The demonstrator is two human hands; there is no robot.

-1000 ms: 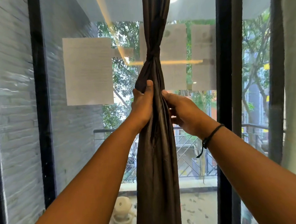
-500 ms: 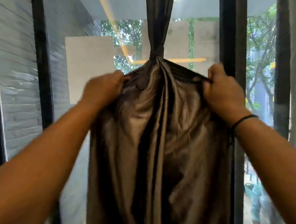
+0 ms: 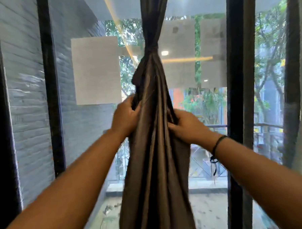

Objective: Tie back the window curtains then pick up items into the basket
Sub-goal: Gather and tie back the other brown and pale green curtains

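Head view, curtain: the long dark brown, faintly shiny fabric curtain hangs down the middle of the glass, gathered into one thick bundle and cinched by a knot high up, above both hands; below the knot the folds widen toward the bottom edge of the picture.
Head view, left hand: the left hand is on the bundle's left edge, fingers curled into the cloth and gripping a fold of it, sitting a little higher than the other hand.
Head view, right hand: the right hand holds the bundle's right edge, fingers curled round the folds and thumb pressed on the front of them; a thin black cord bracelet circles that wrist, with a loose end hanging down.
Head view, window: black metal window frame bars stand to the right of the curtain, and another stands at the left; white paper sheets are stuck to the glass beside and behind the curtain.
Head view, surroundings: a grey brick wall runs along the left side; green trees and a railing show through the glass.
Head view, basket: not in view.
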